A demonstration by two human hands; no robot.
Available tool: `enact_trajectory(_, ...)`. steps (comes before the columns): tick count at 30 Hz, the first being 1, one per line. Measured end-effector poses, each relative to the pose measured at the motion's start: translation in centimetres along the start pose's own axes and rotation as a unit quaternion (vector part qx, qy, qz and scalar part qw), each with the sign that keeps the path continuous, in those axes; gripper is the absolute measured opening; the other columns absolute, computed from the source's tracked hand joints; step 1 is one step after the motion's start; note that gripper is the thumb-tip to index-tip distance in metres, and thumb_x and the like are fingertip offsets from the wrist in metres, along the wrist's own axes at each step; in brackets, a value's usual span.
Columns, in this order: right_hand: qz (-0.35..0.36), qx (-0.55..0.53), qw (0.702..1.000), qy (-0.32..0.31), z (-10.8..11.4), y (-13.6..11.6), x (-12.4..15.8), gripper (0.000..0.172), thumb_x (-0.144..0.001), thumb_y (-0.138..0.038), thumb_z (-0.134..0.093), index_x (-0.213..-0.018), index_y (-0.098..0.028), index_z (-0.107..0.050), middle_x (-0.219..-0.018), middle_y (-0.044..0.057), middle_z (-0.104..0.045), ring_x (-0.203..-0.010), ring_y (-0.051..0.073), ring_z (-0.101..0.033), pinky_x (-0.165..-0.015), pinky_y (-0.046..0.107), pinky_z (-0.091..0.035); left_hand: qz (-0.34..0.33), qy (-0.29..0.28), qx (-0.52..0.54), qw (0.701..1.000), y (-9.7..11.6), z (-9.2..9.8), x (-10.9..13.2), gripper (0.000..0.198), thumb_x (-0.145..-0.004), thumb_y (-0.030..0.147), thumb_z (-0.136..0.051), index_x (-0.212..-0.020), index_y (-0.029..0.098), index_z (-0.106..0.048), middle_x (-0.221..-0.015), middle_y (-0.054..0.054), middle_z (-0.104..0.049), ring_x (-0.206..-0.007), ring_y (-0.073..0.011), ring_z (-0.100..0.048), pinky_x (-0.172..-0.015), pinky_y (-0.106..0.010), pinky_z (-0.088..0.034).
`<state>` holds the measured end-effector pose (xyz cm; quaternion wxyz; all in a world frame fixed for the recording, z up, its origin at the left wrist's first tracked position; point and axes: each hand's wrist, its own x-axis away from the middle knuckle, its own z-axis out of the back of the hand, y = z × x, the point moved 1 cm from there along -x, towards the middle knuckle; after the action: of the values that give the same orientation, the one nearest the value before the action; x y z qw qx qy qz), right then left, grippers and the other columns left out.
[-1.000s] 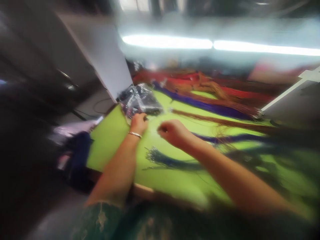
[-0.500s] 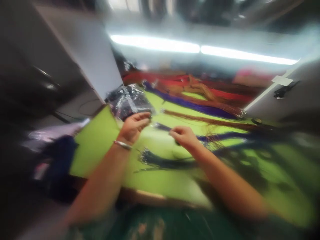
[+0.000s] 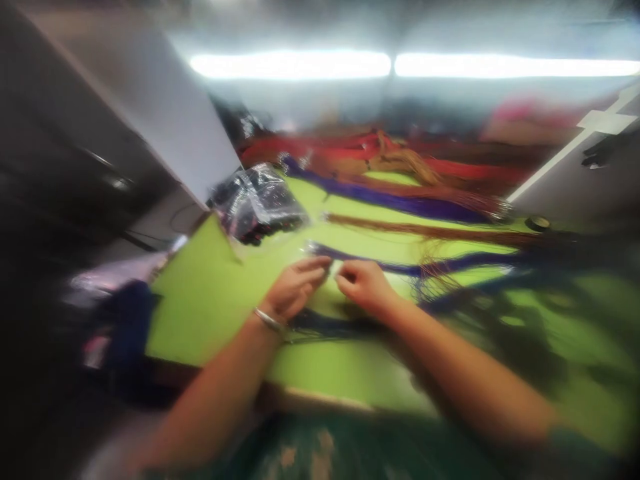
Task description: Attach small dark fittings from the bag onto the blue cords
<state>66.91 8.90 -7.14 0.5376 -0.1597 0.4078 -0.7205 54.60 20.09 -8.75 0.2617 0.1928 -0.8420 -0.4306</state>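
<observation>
My left hand [image 3: 300,285], with a bracelet at the wrist, is raised over the green tabletop [image 3: 200,300]. Its fingers are pressed together with the tips pointing right; a small dark thing may be at the tips, too blurred to name. Close to it on the right, my right hand [image 3: 364,283] is closed in a pinch, and what it holds is hidden. Below both hands lies a dark bundle of wires [image 3: 330,328], partly covered by the left hand. Just behind them runs a blue wire bundle [image 3: 400,268] with pale ends on the left.
A clear plastic bag of dark parts [image 3: 263,207] sits at the back left. Brown wires [image 3: 380,227], a purple bundle [image 3: 400,200] and red wires [image 3: 330,147] lie farther back. A black roll [image 3: 537,223] is at the right. Upright panels [image 3: 200,127] flank the table.
My left hand has moved right and nearer to me, away from the plastic bag and close to my right hand. The right hand stays pinched. The view has tilted slightly.
</observation>
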Motion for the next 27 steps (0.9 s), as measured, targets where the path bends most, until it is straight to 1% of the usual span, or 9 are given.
enact_trajectory(2, 0.013, 0.013, 1.0, 0.011, 0.06, -0.01, 0.02, 0.016, -0.073, -0.018, -0.051, -0.06, -0.015, -0.06, -0.057, -0.002, -0.056, -0.054, 0.008, -0.045, -0.055, 0.019, -0.032, -0.005, 0.02, 0.005, 1.0, -0.02, 0.14, -0.08, 0.026, -0.063, 0.009, -0.073, -0.088, 0.014, -0.07, -0.086, -0.004, -0.069, -0.08, -0.0101, -0.062, -0.083, -0.023, -0.046)
enact_trajectory(4, 0.014, 0.012, 0.999, 0.031, 0.2, -0.03, -0.02, 0.015, -0.074, -0.018, -0.051, -0.061, -0.015, -0.06, -0.058, -0.001, -0.057, -0.055, 0.008, -0.046, -0.056, 0.019, -0.033, 0.001, 0.028, 0.01, 1.0, 0.1, 0.17, -0.07, 0.03, -0.062, 0.009, -0.074, -0.091, 0.014, -0.069, -0.083, -0.004, -0.069, -0.076, -0.0094, -0.063, -0.079, -0.021, -0.047)
enact_trajectory(7, 0.011, 0.01, 0.999, 0.047, 0.31, -0.06, -0.08, 0.014, -0.074, -0.017, -0.052, -0.062, -0.016, -0.06, -0.058, -0.001, -0.058, -0.054, 0.008, -0.047, -0.056, 0.019, -0.033, 0.016, 0.008, 0.008, 1.0, 0.35, 0.0, 0.08, 0.041, -0.062, 0.009, -0.074, -0.102, 0.016, -0.065, -0.083, -0.004, -0.069, -0.073, -0.0099, -0.064, -0.075, -0.02, -0.049)
enact_trajectory(10, 0.024, 0.026, 0.998, 0.045, 0.23, -0.14, -0.03, 0.014, -0.074, -0.017, -0.052, -0.062, -0.016, -0.06, -0.059, -0.001, -0.059, -0.055, 0.009, -0.047, -0.056, 0.02, -0.033, 0.024, -0.011, 0.001, 1.0, 0.4, -0.24, 0.25, 0.045, -0.064, 0.011, -0.074, -0.107, 0.015, -0.062, -0.085, -0.005, -0.069, -0.075, -0.0104, -0.065, -0.077, -0.021, -0.049)
enact_trajectory(15, 0.039, 0.057, 0.997, 0.041, 0.04, -0.09, 0.16, 0.015, -0.075, -0.019, -0.052, -0.064, -0.017, -0.061, -0.062, 0.0, -0.06, -0.056, 0.009, -0.047, -0.057, 0.02, -0.033, 0.029, -0.017, 0.001, 0.999, 0.23, -0.51, 0.37, 0.04, -0.062, 0.011, -0.075, -0.101, 0.014, -0.065, -0.086, -0.006, -0.07, -0.077, -0.0112, -0.065, -0.081, -0.023, -0.049)
enact_trajectory(19, 0.051, 0.108, 0.993, 0.026, 0.09, -0.09, 0.23, 0.017, -0.077, -0.021, -0.051, -0.063, -0.017, -0.059, -0.062, 0.0, -0.059, -0.056, 0.01, -0.046, -0.057, 0.021, -0.031, 0.023, -0.002, -0.02, 1.0, 0.14, -0.46, 0.39, 0.04, -0.059, 0.013, -0.077, -0.098, 0.014, -0.067, -0.085, -0.005, -0.069, -0.074, -0.0117, -0.064, -0.077, -0.024, -0.05)
enact_trajectory(23, 0.061, 0.176, 0.983, 0.003, 0.18, -0.26, 0.29, 0.018, -0.078, -0.021, -0.05, -0.062, -0.017, -0.056, -0.062, 0.002, -0.058, -0.056, 0.011, -0.043, -0.056, 0.022, -0.029, -0.026, -0.007, -0.112, 0.993, 0.02, -0.25, 0.41, 0.041, -0.06, 0.019, -0.077, -0.099, 0.013, -0.066, -0.081, -0.006, -0.069, -0.07, -0.0135, -0.063, -0.071, -0.027, -0.05)
enact_trajectory(25, 0.077, 0.178, 0.981, -0.008, 0.11, -0.27, 0.3, 0.019, -0.08, -0.02, -0.048, -0.063, -0.017, -0.056, -0.063, 0.002, -0.057, -0.057, 0.011, -0.044, -0.058, 0.022, -0.031, -0.05, -0.008, -0.146, 0.988, 0.04, -0.19, 0.44, 0.041, -0.061, 0.021, -0.077, -0.099, 0.013, -0.066, -0.076, -0.006, -0.068, -0.066, -0.0134, -0.062, -0.067, -0.027, -0.049)
enact_trajectory(27, 0.089, 0.146, 0.985, -0.01, 0.0, -0.19, 0.28, 0.021, -0.082, -0.02, -0.046, -0.063, -0.017, -0.056, -0.064, 0.002, -0.057, -0.058, 0.01, -0.044, -0.059, 0.021, -0.032, -0.035, -0.004, -0.13, 0.991, 0.1, -0.22, 0.47, 0.041, -0.06, 0.021, -0.078, -0.098, 0.013, -0.066, -0.075, -0.005, -0.067, -0.064, -0.0128, -0.062, -0.066, -0.026, -0.049)
